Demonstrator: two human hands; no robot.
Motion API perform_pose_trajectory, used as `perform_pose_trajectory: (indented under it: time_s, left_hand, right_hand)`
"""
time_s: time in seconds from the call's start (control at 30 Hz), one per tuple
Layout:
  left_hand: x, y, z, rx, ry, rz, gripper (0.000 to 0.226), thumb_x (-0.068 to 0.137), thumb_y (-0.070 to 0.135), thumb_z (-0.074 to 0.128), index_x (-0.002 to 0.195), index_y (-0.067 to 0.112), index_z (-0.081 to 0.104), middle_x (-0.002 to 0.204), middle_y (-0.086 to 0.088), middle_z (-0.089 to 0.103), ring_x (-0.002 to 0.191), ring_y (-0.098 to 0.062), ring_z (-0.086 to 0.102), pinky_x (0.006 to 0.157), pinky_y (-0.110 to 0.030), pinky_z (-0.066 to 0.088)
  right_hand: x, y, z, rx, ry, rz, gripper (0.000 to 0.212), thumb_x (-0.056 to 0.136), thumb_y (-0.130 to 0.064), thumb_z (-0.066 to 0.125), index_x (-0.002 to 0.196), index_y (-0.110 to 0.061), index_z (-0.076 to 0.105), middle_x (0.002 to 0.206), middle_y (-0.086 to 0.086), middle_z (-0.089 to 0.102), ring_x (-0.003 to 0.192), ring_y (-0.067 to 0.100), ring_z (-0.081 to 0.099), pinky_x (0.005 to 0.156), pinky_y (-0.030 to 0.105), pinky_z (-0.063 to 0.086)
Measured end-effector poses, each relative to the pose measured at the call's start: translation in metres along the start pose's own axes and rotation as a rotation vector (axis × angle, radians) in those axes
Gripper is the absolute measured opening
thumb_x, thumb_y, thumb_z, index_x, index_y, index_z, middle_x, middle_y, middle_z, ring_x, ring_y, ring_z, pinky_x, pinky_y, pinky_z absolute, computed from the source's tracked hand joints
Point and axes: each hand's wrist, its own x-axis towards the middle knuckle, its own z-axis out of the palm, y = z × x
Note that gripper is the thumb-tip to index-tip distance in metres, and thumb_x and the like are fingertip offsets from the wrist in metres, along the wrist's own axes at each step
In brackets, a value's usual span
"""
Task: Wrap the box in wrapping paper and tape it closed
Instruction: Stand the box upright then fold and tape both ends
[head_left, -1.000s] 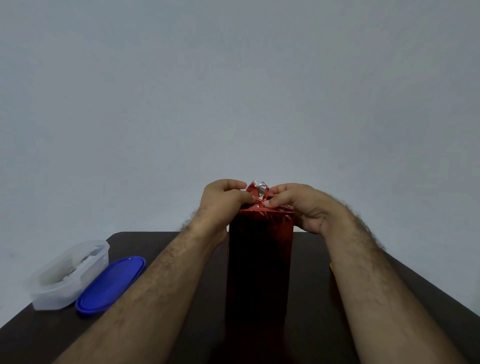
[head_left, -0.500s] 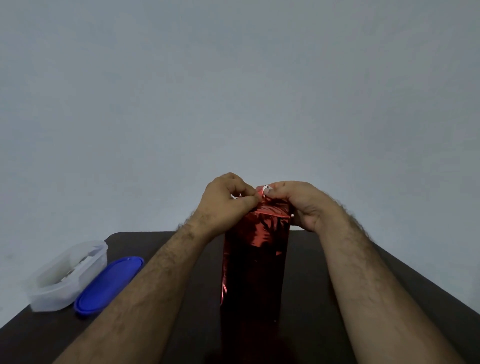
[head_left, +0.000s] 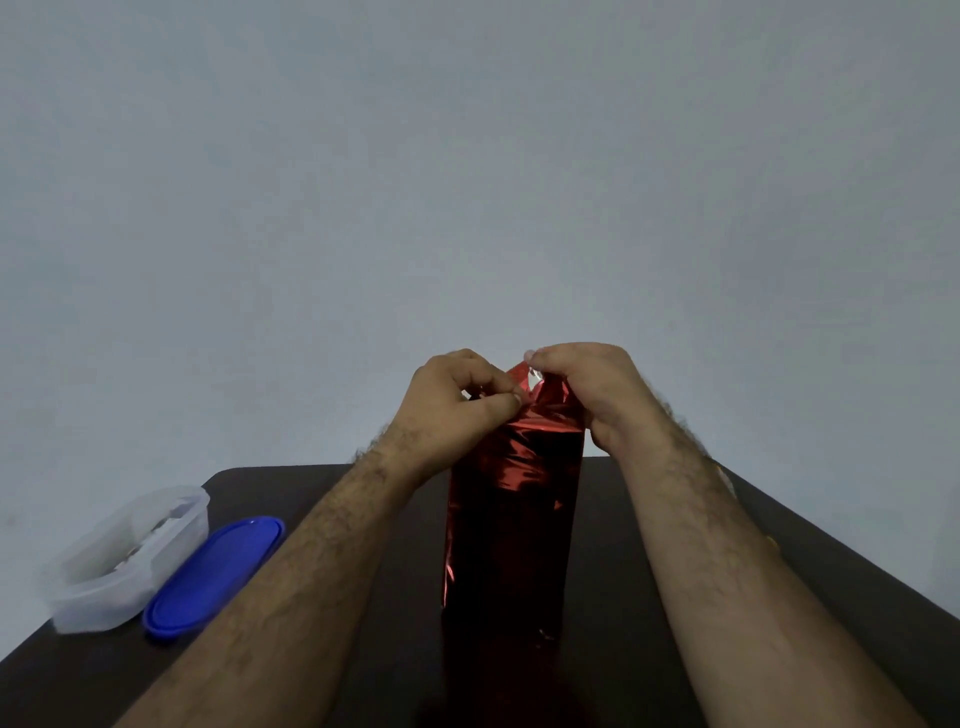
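Box (head_left: 511, 525) upright mid-table, sheathed in red wrapping paper (head_left: 519, 457) — left hand (head_left: 457, 400) and right hand (head_left: 587, 384) both pinch top flaps (end-fold step); next likely needs tape, none visible

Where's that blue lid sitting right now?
The blue lid lies flat on the dark table, at the left of the head view, right beside the clear plastic container, left of the person's left forearm.
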Motion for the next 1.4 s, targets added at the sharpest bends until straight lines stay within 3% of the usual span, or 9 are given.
perform_pose_trajectory:
  time_s: [0.13,0.37,0.57,0.7,0.8,0.9,1.1,1.27,1.4]
  left_hand:
    - [0.0,0.001,0.0,-0.005,-0.007,0.021,0.018,0.085,0.012,0.081,0.078,0.028,0.084,0.091,0.008,0.072,0.091,-0.007,0.068,0.077,-0.02,0.053]
    - [0.003,-0.007,0.0,-0.014,0.025,-0.032,0.016,0.085,0.015,0.082,0.076,0.028,0.084,0.092,0.008,0.074,0.091,-0.01,0.071,0.081,-0.034,0.059]
    - [0.003,-0.015,0.003,-0.058,0.056,-0.024,0.014,0.085,0.022,0.082,0.075,0.031,0.083,0.1,0.007,0.072,0.102,-0.009,0.068,0.089,-0.031,0.053]
    - [0.002,-0.013,0.002,-0.196,-0.009,-0.105,0.015,0.091,0.031,0.074,0.085,0.026,0.087,0.127,0.007,0.063,0.122,0.0,0.06,0.101,-0.027,0.046]
    - [0.0,-0.01,-0.007,-0.338,-0.113,-0.184,0.024,0.096,0.024,0.065,0.096,0.012,0.085,0.12,-0.003,0.075,0.114,-0.014,0.07,0.098,-0.031,0.049]
    - [-0.001,-0.009,-0.014,-0.338,-0.178,-0.198,0.028,0.101,0.019,0.058,0.101,0.011,0.084,0.112,-0.005,0.079,0.11,-0.022,0.073,0.096,-0.036,0.053]
    - [0.0,0.001,-0.008,-0.478,-0.15,-0.318,0.021,0.094,0.004,0.068,0.11,0.008,0.081,0.114,-0.014,0.079,0.102,-0.027,0.076,0.09,-0.038,0.058]
    - [0.009,0.003,-0.002,-0.546,-0.059,-0.553,0.046,0.075,-0.007,0.08,0.117,0.009,0.07,0.104,-0.018,0.079,0.082,-0.028,0.075,0.075,-0.036,0.06]
    - [0.012,0.005,-0.011,-0.548,-0.186,-0.684,0.073,0.04,0.013,0.083,0.111,-0.001,0.076,0.113,-0.022,0.076,0.093,-0.033,0.072,0.1,-0.049,0.057]
  right_hand:
    - [0.003,-0.004,-0.001,-0.102,0.064,-0.141,0.023,0.077,-0.005,0.089,0.096,-0.012,0.079,0.082,0.007,0.079,0.064,0.013,0.073,0.058,0.025,0.056]
    - [0.006,-0.006,-0.001,-0.006,0.221,-0.436,0.012,0.088,-0.012,0.083,0.098,-0.014,0.077,0.085,0.001,0.081,0.089,0.014,0.079,0.087,0.028,0.059]
    - [0.001,-0.005,-0.014,-0.037,0.131,-0.186,0.014,0.101,-0.029,0.069,0.104,-0.018,0.077,0.102,-0.004,0.081,0.092,0.014,0.075,0.069,0.02,0.05]
    - [-0.018,-0.003,-0.016,-0.076,0.088,-0.124,0.023,0.097,-0.041,0.073,0.103,-0.02,0.078,0.107,-0.008,0.08,0.102,0.015,0.074,0.084,0.035,0.054]
    - [-0.033,0.006,-0.015,-0.138,-0.026,-0.007,0.048,0.082,-0.06,0.081,0.103,-0.018,0.076,0.101,-0.009,0.08,0.1,0.016,0.074,0.086,0.042,0.056]
    - [-0.045,0.017,-0.009,-0.109,-0.122,0.123,0.035,0.082,-0.043,0.086,0.1,-0.015,0.077,0.086,-0.001,0.078,0.075,0.014,0.074,0.069,0.032,0.059]
    - [-0.042,0.015,-0.008,0.05,-0.201,0.294,0.042,0.082,-0.026,0.079,0.119,-0.006,0.078,0.104,0.013,0.078,0.089,0.029,0.074,0.084,0.043,0.06]
    - [-0.033,0.013,-0.009,0.103,-0.298,0.337,0.043,0.081,-0.016,0.074,0.122,-0.002,0.076,0.109,0.014,0.075,0.088,0.026,0.073,0.092,0.04,0.059]
    - [-0.032,0.01,-0.01,0.128,-0.392,0.359,0.022,0.086,-0.012,0.071,0.107,-0.005,0.075,0.094,0.011,0.075,0.076,0.022,0.072,0.076,0.033,0.06]
